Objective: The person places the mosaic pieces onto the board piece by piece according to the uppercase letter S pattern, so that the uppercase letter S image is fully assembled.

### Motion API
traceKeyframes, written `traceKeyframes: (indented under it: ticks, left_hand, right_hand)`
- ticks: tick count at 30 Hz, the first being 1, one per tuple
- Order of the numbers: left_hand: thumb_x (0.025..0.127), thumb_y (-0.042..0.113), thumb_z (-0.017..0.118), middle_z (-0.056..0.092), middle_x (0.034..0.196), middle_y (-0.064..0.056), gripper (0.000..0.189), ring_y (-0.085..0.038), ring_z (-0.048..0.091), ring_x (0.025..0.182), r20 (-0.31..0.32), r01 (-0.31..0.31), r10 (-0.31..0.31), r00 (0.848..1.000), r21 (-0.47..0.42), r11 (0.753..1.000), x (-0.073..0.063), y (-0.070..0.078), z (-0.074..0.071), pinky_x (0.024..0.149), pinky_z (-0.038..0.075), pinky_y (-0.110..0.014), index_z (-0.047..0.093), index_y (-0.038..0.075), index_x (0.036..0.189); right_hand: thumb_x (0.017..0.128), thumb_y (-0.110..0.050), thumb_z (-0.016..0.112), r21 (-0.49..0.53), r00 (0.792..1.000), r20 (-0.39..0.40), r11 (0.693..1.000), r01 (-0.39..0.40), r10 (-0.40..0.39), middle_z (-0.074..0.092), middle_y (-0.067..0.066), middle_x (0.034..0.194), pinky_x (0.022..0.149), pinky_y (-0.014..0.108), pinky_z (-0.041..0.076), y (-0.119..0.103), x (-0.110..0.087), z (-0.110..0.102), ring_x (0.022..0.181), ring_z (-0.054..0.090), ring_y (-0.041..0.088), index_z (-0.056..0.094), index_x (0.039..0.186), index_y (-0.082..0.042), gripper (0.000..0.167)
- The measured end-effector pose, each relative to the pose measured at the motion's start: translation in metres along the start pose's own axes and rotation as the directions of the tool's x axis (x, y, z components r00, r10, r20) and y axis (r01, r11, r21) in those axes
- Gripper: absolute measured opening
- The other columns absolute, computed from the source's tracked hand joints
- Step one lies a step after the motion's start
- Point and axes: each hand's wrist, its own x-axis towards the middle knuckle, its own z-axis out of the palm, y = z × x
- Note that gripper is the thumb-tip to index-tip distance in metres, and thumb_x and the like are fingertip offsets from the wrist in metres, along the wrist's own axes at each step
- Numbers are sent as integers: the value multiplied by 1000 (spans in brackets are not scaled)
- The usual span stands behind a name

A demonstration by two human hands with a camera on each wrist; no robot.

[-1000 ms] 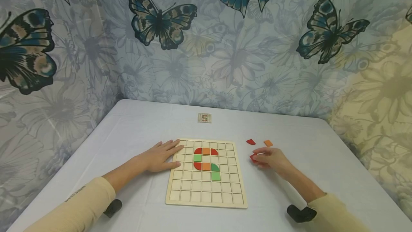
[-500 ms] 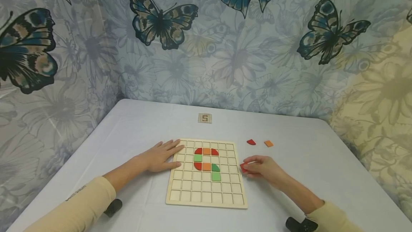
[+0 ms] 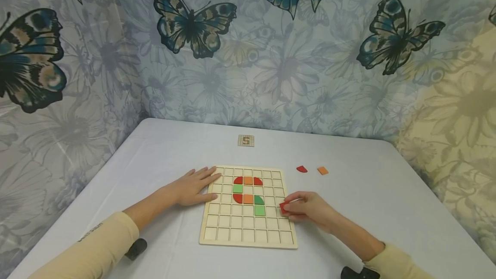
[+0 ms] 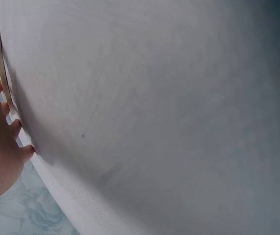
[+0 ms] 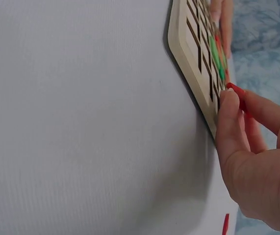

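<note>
A pale wooden grid board (image 3: 248, 238) lies flat on the white table. My left hand (image 3: 193, 187) rests with fingers spread on its upper left edge. Set in the board's cells are several coloured pieces: red and dark green quarter rounds, an orange square (image 3: 248, 199) and a light green square (image 3: 259, 210) among them. My right hand (image 3: 310, 209) is over the board's right edge and pinches a red piece (image 3: 284, 208) between thumb and fingers. In the right wrist view the fingers partly cover that red piece (image 5: 237, 91), so its full outline is hidden.
A red quarter-round piece (image 3: 302, 169) and an orange square piece (image 3: 323, 170) lie on the table right of the board. A small card with an S-shaped grid pattern (image 3: 246, 141) lies near the back. Patterned cloth walls (image 3: 271, 76) stand behind the table.
My right hand has carried the red piece leftward and nearer me, from beside the loose pieces to over the board's right edge. The left hand stays in place.
</note>
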Motion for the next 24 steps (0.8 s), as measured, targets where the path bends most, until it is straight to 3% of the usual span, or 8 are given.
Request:
traceKeyframes:
  ticks: [12,24]
  left_hand:
    - [95,63,38,16,157,-9,75,-32,16,142,2,2,-2,1000,-1,1000,1,-2,1,109,14,-57,26,16,153]
    - [95,63,37,16,157,-8,75,-32,16,142,-4,2,-2,1000,1,1000,0,-1,1,109,14,-57,26,16,152]
  right_hand:
    - [86,-7,71,19,999,46,1000,-10,9,69,15,94,77,33,54,-4,-5,21,84,67,22,60,107,7,27]
    - [84,-6,72,-3,998,0,998,-56,56,69,15,91,72,31,55,-7,-5,42,73,67,19,62,102,6,24]
